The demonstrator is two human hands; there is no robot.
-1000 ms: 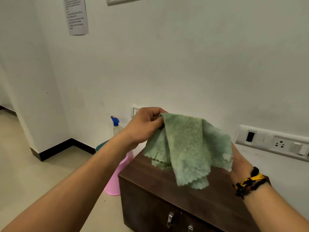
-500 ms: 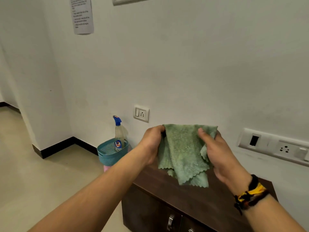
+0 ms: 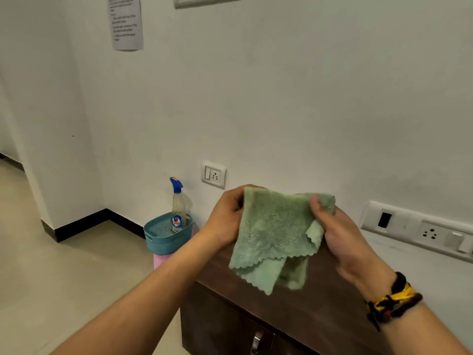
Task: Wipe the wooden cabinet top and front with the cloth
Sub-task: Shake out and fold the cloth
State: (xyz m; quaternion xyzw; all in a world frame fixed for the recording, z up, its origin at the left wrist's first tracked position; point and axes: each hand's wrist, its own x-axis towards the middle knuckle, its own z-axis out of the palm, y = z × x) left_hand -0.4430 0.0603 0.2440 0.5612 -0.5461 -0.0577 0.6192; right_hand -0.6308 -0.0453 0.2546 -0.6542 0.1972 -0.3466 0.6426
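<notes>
Cloth point(image 3: 275, 234) held in air above cabinet point(image 3: 320, 303) top, near its left end, not touching wood. Left hand point(image 3: 225, 221) pinches cloth's upper left corner; right hand point(image 3: 340, 234) grips bunched upper right edge. Likely step: folding into pad. Advice: square corners, flatten layers, then press flat and wipe from back edge toward front edge.

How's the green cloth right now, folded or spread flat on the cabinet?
Folded, off the cabinet top: both hands pinch the cloth at its upper corners, doubled layers hanging.
</notes>
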